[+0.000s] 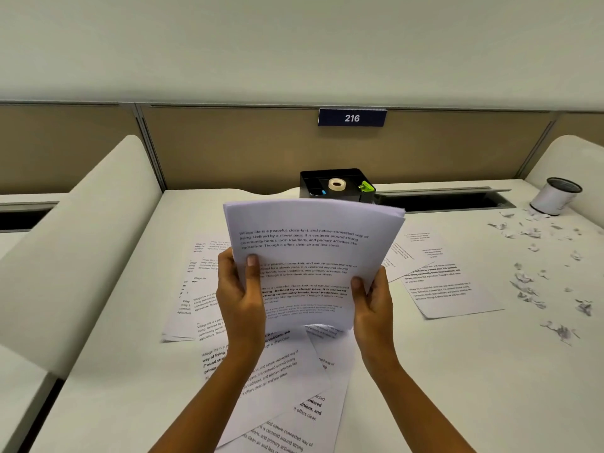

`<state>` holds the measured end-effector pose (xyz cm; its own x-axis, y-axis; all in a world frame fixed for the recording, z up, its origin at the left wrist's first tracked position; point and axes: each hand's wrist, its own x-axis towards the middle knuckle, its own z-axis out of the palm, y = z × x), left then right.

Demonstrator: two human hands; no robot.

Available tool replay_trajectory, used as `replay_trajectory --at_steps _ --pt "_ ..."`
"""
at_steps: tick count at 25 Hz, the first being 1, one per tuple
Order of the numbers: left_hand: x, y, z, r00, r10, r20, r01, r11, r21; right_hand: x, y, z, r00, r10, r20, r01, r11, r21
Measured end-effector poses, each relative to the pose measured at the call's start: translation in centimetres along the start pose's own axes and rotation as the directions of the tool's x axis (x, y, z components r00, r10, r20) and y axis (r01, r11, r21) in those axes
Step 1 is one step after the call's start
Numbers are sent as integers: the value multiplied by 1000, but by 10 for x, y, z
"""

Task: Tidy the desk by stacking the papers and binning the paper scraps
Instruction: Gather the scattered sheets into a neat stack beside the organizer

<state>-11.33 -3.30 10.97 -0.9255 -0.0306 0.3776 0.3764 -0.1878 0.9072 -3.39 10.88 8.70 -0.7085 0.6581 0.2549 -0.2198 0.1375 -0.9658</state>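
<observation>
- Sheaf of printed papers [313, 256] held upright above the worktop [441, 371], in front of black organiser [336, 186].
- Left hand [240, 299] and right hand [374, 308] fingers clamped on sheaf's lower corners.
- Loose sheets [277, 380] flat beneath sheaf.
- Paper scraps [536, 276] scattered right of organiser, near white bin [555, 196].

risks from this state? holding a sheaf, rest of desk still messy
1. The sheaf is pinched only at its lower corners by the left hand and right hand; its top bows, so sheets could slip out.
2. Loose sheets overhang the desk's near edge and may slide off.
3. The paper scraps are light; setting the sheaf down fast could scatter them away from the bin.
</observation>
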Motion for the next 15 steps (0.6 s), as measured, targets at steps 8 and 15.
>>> replay_trajectory --at_steps 8,15 --pt "-3 -1 -2 1000 -25 9 25 1000 -12 -3 5 -1 1000 8 -8 -9 1000 -30" --pt "-13 -14 -7 999 -19 46 16 997 75 -8 12 1 1000 22 -3 -22 994 -105"
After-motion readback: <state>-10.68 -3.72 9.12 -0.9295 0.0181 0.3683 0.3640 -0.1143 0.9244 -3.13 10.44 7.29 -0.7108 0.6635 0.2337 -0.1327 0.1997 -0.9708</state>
